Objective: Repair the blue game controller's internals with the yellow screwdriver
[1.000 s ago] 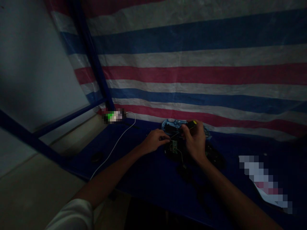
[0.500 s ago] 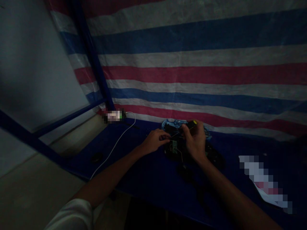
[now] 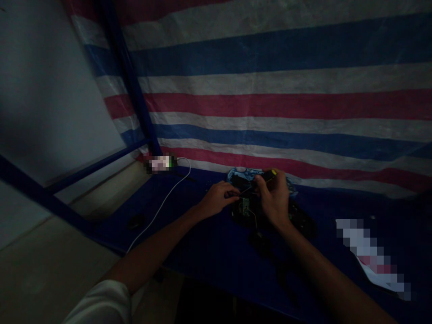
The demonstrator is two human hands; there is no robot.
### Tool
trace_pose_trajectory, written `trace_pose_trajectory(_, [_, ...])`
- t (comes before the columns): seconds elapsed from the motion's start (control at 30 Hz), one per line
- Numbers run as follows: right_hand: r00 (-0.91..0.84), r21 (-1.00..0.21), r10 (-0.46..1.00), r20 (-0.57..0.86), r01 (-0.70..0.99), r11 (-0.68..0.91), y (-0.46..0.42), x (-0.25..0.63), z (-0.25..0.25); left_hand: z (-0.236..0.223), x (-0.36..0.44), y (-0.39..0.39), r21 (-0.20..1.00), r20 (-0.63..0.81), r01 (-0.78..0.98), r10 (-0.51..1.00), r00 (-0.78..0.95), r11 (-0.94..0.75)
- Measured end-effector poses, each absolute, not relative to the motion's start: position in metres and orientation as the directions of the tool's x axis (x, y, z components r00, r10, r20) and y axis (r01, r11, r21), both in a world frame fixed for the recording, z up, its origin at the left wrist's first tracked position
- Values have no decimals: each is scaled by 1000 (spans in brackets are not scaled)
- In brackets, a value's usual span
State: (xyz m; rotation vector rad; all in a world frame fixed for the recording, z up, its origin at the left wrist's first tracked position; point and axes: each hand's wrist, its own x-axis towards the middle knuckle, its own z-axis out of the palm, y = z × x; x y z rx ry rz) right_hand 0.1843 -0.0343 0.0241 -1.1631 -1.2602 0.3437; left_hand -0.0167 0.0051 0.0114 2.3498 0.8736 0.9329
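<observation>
My right hand is closed around the black and yellow handle of a screwdriver. The thin shaft slants down and left toward my left hand. There, thumb and fingers pinch together near the shaft's tip; what sits between them is too small and dark to make out. Beneath both hands lies an opened black casing with a small green circuit board at its left part. A thin wire runs from the board to a dark part in front. Behind the casing rests a blue patterned shell, partly covered by my right hand.
The blue tabletop meets a striped plastic sheet at the back. A white cable crosses its left side, near a dark round object. Papers lie at the right. A blue metal post stands at left.
</observation>
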Motion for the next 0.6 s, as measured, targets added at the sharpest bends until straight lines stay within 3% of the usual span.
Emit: trace_pose_trajectory(0.6, [340,-835,773,536,345,428,-36,183,27,12,-16,4,547,457,422,680,573,-723])
